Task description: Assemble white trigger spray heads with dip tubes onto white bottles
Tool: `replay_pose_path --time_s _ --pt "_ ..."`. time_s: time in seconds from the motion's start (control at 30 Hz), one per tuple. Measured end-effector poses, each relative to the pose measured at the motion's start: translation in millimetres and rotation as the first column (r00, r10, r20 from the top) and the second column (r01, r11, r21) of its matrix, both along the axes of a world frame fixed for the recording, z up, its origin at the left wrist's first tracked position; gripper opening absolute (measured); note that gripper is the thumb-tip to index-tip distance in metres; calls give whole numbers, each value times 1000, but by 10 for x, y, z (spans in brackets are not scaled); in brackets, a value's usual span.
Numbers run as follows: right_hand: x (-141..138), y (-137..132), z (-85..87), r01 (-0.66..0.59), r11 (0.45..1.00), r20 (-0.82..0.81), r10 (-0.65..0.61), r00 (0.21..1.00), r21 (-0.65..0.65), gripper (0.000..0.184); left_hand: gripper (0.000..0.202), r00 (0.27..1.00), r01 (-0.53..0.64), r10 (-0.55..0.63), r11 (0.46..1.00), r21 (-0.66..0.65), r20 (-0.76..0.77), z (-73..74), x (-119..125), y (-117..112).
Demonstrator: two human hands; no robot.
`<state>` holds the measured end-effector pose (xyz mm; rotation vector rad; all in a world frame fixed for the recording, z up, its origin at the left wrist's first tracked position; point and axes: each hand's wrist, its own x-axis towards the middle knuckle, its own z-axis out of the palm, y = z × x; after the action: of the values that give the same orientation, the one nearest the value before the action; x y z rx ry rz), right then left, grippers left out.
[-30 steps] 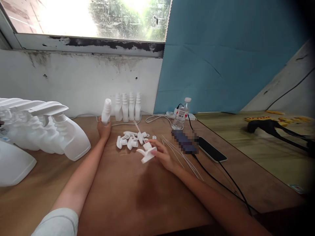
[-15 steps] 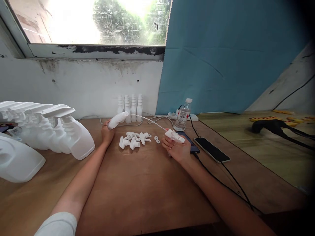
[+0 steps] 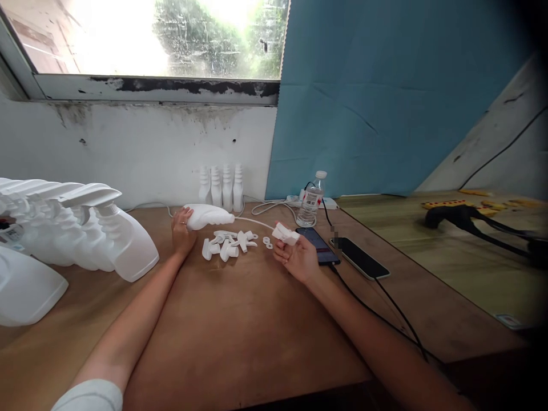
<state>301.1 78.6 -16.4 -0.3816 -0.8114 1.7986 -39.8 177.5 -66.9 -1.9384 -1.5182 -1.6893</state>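
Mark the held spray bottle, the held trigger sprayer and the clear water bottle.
Held spray bottle [image 3: 209,216], head view: middle of its body.
Held trigger sprayer [image 3: 286,234], head view: its white housing.
Clear water bottle [image 3: 311,199], head view: its label.

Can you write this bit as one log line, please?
left hand: holds white bottle sideways | right hand: holds white spray head | thin tube: from spray head to bottle mouth | loose spray heads: on table

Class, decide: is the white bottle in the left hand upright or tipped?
Tipped: the white bottle lies nearly level in the left hand, its neck pointing toward the trigger sprayer in the right hand.
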Motion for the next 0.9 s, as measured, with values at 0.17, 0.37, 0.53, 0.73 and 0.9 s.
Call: replay_pose_path --time_s 0.17,0.37,0.53,0.73,0.9 --pt "-80 -3 -67 -38 999 115 40 993 -13 31 40 972 102 -77 989 106 -222 62 199 -571" --pt "-129 -82 12 -44 999 95 45 994 -7 54 49 956 175 -140 977 118 -259 152 293 -1176" --pt "-180 -214 353 -74 979 153 44 987 192 47 50 971 198 -187 978 62 -151 191 347 -1455" --pt "-439 -254 825 131 853 309 -321 895 506 29 46 900 427 -434 848 -313 52 102 438 -1660" --pt "-749 -323 911 -73 819 330 -146 933 569 36 57 758 649 -559 595 -474 336 35 522 -1691"
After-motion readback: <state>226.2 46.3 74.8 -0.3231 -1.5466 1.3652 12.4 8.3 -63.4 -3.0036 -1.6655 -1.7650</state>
